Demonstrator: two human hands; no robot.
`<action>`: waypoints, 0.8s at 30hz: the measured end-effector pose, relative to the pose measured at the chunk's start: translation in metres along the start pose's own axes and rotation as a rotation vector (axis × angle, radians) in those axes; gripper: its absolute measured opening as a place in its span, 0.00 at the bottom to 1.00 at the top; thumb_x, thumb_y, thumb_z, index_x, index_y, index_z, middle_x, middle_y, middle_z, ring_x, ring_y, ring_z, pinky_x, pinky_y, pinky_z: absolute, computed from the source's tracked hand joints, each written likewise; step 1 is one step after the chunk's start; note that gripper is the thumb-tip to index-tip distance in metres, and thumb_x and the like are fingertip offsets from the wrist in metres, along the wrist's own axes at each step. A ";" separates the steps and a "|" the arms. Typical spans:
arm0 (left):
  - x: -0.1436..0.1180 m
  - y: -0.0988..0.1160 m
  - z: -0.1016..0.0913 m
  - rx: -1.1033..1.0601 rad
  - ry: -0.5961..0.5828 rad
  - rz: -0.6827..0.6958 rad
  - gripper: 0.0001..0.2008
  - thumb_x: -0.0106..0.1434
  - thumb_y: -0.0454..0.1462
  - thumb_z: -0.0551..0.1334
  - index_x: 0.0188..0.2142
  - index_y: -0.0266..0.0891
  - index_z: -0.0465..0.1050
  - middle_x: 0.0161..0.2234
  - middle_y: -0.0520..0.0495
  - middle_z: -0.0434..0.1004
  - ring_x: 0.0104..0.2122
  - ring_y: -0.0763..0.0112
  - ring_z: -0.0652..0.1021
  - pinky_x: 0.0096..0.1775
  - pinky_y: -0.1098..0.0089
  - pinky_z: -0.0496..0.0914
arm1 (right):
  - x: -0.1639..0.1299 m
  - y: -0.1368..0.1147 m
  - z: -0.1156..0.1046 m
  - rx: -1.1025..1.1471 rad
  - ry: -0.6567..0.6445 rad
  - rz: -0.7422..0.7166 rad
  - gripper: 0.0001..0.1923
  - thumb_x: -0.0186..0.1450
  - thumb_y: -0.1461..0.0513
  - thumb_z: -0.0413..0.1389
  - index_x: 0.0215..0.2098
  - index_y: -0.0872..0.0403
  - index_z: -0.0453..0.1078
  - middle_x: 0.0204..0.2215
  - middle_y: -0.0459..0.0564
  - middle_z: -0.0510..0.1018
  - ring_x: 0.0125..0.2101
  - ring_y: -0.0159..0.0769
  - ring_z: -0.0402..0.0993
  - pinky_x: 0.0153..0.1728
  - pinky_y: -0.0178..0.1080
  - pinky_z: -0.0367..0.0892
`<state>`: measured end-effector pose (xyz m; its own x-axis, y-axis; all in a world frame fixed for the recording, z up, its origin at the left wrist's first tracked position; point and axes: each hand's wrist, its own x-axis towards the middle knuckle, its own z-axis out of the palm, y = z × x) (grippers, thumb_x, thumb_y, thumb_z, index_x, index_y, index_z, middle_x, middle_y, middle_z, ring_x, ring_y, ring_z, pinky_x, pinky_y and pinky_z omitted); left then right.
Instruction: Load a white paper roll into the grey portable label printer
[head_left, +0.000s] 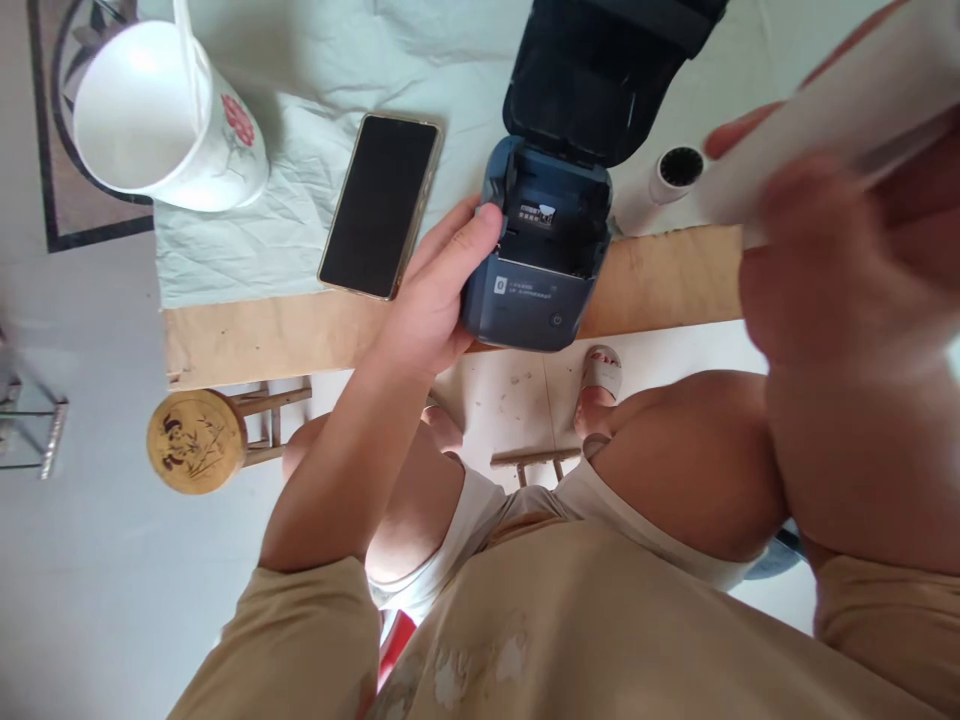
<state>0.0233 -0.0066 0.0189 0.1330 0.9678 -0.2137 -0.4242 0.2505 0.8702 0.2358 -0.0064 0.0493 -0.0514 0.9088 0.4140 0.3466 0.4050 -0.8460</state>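
Note:
My left hand (442, 285) is closed around the side of a dark blue portable label printer (534, 310), its thumb on the upper left edge. The printer's black lid (592, 80) is swung open, away from me, and a small printed label shows inside the bay. My right hand (847, 270), smeared by motion, grips a white paper-like thing (832, 120) at the right; its exact kind is blurred. Between the printer and that white thing, a small white roll (660, 190) with a dark round end lies on the cloth near the table edge.
A smartphone (381, 205) with a dark screen lies left of the printer. Further left stands a white flower-printed bucket (247, 150) with a handle. Pale green cloth (300, 160) covers much of the wooden table (262, 335). A round wooden stool (196, 440) stands below, on the left.

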 end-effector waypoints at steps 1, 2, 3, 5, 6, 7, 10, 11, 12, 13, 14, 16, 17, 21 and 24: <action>0.000 0.000 0.000 0.005 0.005 0.008 0.14 0.64 0.46 0.60 0.36 0.36 0.72 0.29 0.52 0.72 0.24 0.81 0.74 0.24 0.78 0.68 | 0.000 -0.002 0.008 -0.046 -0.035 -0.098 0.19 0.62 0.54 0.57 0.51 0.51 0.69 0.60 0.44 0.63 0.46 0.33 0.75 0.52 0.36 0.72; 0.000 0.000 0.000 0.012 0.010 0.011 0.15 0.64 0.47 0.59 0.36 0.36 0.73 0.28 0.52 0.73 0.24 0.81 0.74 0.24 0.78 0.67 | 0.001 -0.003 0.015 -0.061 -0.058 -0.180 0.18 0.61 0.55 0.59 0.48 0.50 0.69 0.54 0.44 0.70 0.42 0.30 0.76 0.48 0.34 0.73; 0.001 0.000 0.001 0.022 0.014 0.011 0.15 0.64 0.47 0.59 0.37 0.37 0.73 0.28 0.52 0.73 0.24 0.80 0.75 0.24 0.78 0.67 | 0.003 -0.003 0.020 -0.074 -0.107 -0.188 0.19 0.60 0.56 0.60 0.49 0.50 0.68 0.49 0.44 0.73 0.41 0.30 0.76 0.45 0.34 0.74; 0.001 0.000 0.000 0.047 0.021 0.003 0.15 0.64 0.48 0.59 0.38 0.38 0.73 0.29 0.51 0.75 0.26 0.78 0.76 0.24 0.77 0.68 | 0.009 -0.002 0.027 -0.180 -0.185 -0.159 0.19 0.59 0.58 0.61 0.47 0.49 0.66 0.44 0.43 0.77 0.41 0.33 0.77 0.40 0.37 0.75; 0.002 0.000 -0.001 0.063 0.024 -0.003 0.16 0.64 0.49 0.59 0.39 0.39 0.74 0.30 0.51 0.76 0.27 0.76 0.78 0.26 0.77 0.69 | 0.013 -0.002 0.030 -0.264 -0.197 -0.136 0.18 0.58 0.58 0.61 0.46 0.49 0.66 0.43 0.43 0.77 0.41 0.34 0.78 0.39 0.39 0.74; 0.002 -0.001 -0.002 0.076 0.026 -0.006 0.17 0.64 0.49 0.58 0.39 0.39 0.74 0.31 0.50 0.77 0.29 0.74 0.79 0.27 0.75 0.70 | 0.016 -0.002 0.032 -0.362 -0.195 -0.133 0.15 0.58 0.59 0.61 0.43 0.50 0.66 0.43 0.44 0.78 0.41 0.36 0.78 0.38 0.40 0.73; 0.003 -0.002 -0.005 0.108 0.023 -0.001 0.18 0.65 0.50 0.56 0.38 0.38 0.74 0.34 0.50 0.78 0.38 0.69 0.81 0.35 0.72 0.74 | 0.022 -0.001 0.037 -0.563 -0.209 -0.167 0.06 0.59 0.60 0.58 0.36 0.50 0.68 0.42 0.43 0.79 0.40 0.37 0.77 0.38 0.41 0.70; 0.003 -0.002 -0.006 0.113 0.019 0.008 0.17 0.66 0.49 0.56 0.38 0.38 0.74 0.35 0.49 0.78 0.42 0.67 0.81 0.37 0.71 0.75 | 0.023 0.000 0.038 -0.577 -0.233 -0.194 0.03 0.60 0.62 0.56 0.34 0.50 0.68 0.42 0.43 0.79 0.40 0.36 0.77 0.39 0.40 0.69; 0.003 -0.003 -0.007 0.112 0.012 0.020 0.17 0.66 0.49 0.56 0.38 0.38 0.74 0.35 0.49 0.79 0.45 0.65 0.81 0.40 0.70 0.75 | 0.023 0.000 0.039 -0.571 -0.249 -0.224 0.02 0.61 0.62 0.54 0.33 0.51 0.69 0.42 0.43 0.79 0.41 0.35 0.76 0.40 0.40 0.68; 0.003 -0.003 -0.007 0.103 0.000 0.031 0.16 0.66 0.48 0.56 0.39 0.39 0.74 0.35 0.49 0.79 0.47 0.64 0.80 0.43 0.68 0.75 | 0.023 0.000 0.039 -0.560 -0.253 -0.252 0.04 0.62 0.62 0.53 0.32 0.51 0.70 0.43 0.43 0.78 0.41 0.34 0.75 0.40 0.39 0.67; 0.003 -0.004 -0.008 0.091 -0.018 0.041 0.16 0.66 0.48 0.56 0.40 0.39 0.74 0.36 0.48 0.79 0.49 0.63 0.79 0.46 0.66 0.75 | 0.022 0.000 0.039 -0.556 -0.249 -0.279 0.07 0.64 0.62 0.51 0.32 0.51 0.70 0.43 0.44 0.77 0.41 0.33 0.74 0.40 0.39 0.66; 0.005 -0.004 -0.008 0.062 -0.079 0.066 0.16 0.66 0.47 0.56 0.41 0.39 0.74 0.38 0.48 0.80 0.51 0.62 0.77 0.51 0.64 0.73 | 0.018 -0.003 0.038 -0.582 -0.214 -0.328 0.10 0.66 0.60 0.49 0.31 0.51 0.71 0.37 0.45 0.77 0.36 0.33 0.72 0.36 0.39 0.63; 0.006 -0.005 -0.009 0.046 -0.115 0.091 0.16 0.65 0.48 0.57 0.43 0.39 0.74 0.40 0.48 0.80 0.52 0.63 0.77 0.53 0.64 0.72 | 0.015 -0.005 0.038 -0.596 -0.189 -0.354 0.11 0.66 0.61 0.49 0.30 0.51 0.71 0.32 0.46 0.75 0.33 0.33 0.70 0.34 0.39 0.61; 0.009 -0.007 -0.012 0.014 -0.225 0.203 0.24 0.60 0.50 0.62 0.52 0.42 0.70 0.50 0.49 0.76 0.52 0.66 0.75 0.57 0.66 0.68 | 0.002 -0.010 0.039 -0.584 -0.141 -0.485 0.10 0.65 0.64 0.50 0.29 0.50 0.70 0.25 0.44 0.71 0.29 0.31 0.65 0.32 0.39 0.56; 0.008 -0.008 -0.015 0.079 -0.249 0.201 0.24 0.58 0.44 0.66 0.54 0.47 0.69 0.46 0.52 0.76 0.44 0.73 0.77 0.49 0.72 0.70 | -0.003 -0.008 0.041 -0.572 -0.185 -0.525 0.11 0.67 0.61 0.50 0.29 0.50 0.71 0.27 0.43 0.73 0.29 0.31 0.64 0.32 0.40 0.55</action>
<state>0.0145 -0.0001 0.0036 0.2726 0.9594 0.0724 -0.3948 0.0429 0.9178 0.1946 -0.0086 0.0411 -0.4783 0.6357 0.6059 0.6581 0.7163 -0.2320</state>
